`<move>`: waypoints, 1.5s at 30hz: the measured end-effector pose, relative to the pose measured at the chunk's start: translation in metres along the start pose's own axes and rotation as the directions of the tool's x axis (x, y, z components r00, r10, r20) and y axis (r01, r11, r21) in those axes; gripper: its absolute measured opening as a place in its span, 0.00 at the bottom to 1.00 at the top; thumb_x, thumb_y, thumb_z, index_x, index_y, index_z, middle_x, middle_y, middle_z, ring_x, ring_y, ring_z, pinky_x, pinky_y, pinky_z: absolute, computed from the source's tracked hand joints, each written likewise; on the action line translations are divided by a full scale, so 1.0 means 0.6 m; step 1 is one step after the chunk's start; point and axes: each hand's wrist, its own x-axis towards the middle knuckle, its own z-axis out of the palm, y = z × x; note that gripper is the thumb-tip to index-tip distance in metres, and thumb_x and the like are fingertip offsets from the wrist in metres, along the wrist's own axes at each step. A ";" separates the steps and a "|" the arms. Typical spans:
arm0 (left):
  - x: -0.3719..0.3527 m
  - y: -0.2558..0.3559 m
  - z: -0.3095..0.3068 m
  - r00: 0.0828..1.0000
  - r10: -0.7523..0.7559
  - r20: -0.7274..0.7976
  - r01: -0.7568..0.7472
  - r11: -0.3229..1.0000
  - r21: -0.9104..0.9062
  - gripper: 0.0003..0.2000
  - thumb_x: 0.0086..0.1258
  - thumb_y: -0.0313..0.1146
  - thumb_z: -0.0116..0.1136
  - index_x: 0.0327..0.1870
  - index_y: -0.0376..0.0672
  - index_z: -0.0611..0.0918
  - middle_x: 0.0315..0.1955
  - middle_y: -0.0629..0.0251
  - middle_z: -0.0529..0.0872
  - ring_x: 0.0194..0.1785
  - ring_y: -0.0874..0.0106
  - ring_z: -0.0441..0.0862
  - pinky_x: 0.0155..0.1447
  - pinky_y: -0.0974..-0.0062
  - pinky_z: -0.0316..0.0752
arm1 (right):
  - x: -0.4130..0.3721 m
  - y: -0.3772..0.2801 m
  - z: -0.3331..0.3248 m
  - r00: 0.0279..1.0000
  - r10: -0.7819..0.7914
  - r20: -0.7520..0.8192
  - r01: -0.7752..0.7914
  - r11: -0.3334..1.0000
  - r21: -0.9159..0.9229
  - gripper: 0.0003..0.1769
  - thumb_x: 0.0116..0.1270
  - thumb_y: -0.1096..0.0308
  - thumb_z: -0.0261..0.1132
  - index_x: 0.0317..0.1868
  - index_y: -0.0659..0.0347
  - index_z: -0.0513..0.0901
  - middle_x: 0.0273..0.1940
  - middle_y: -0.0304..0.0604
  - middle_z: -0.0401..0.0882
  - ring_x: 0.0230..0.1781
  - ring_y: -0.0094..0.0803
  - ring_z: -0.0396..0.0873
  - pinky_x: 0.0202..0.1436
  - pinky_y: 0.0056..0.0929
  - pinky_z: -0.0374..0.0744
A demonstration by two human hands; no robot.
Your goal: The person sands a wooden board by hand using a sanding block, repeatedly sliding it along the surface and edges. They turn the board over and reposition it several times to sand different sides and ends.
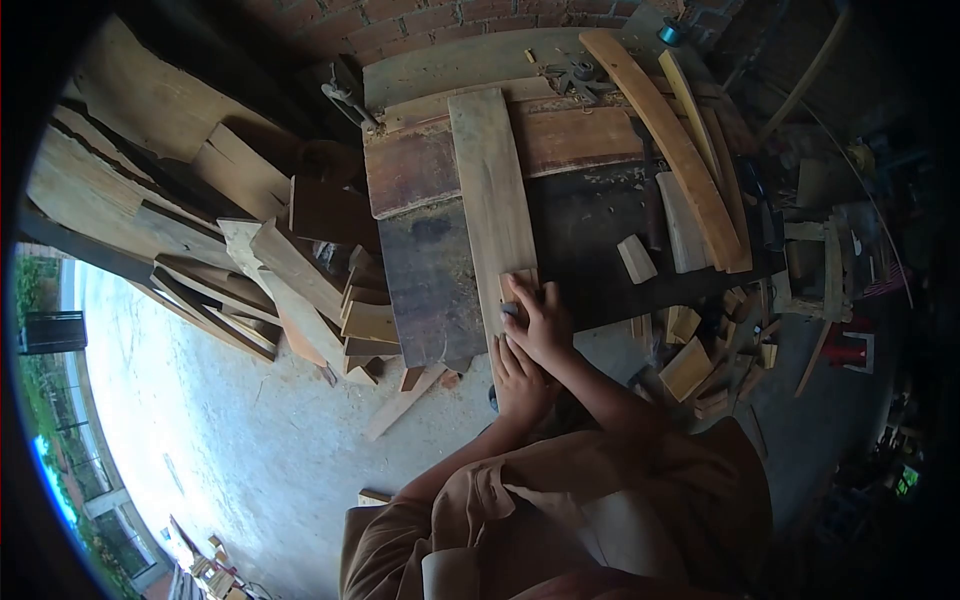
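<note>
A long pale wooden board (pixel 490 190) lies lengthwise over the workbench, its near end toward my body. My right hand (pixel 541 326) is closed over a small wooden block (pixel 515 284) on the board's near part. A dark round piece (pixel 510 310) shows beside my thumb; its kind is hard to make out. Just below, my left hand (pixel 521 380) rests on the near end of the board, fingers stretched out and lying flat. Parts of the block and the board's end are hidden under my hands.
The dark workbench (pixel 430 270) carries a curved wooden piece (pixel 672 140) and a short offcut (pixel 636 259) on the right. A clamp (pixel 345 95) stands at its far left corner. Wood slabs (pixel 170 95) lean at left; scraps (pixel 690 368) lie right of the bench.
</note>
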 end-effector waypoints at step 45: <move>0.052 -0.010 0.003 0.994 -0.097 -0.056 0.100 0.994 0.052 0.52 0.50 0.57 0.60 0.61 0.19 0.49 0.60 0.31 0.52 0.67 0.40 0.48 0.64 0.43 0.49 | 0.059 -0.016 0.003 0.999 -0.031 0.029 0.029 0.999 0.038 0.29 0.50 0.56 0.66 0.56 0.43 0.72 0.39 0.49 0.66 0.35 0.44 0.74 0.34 0.39 0.77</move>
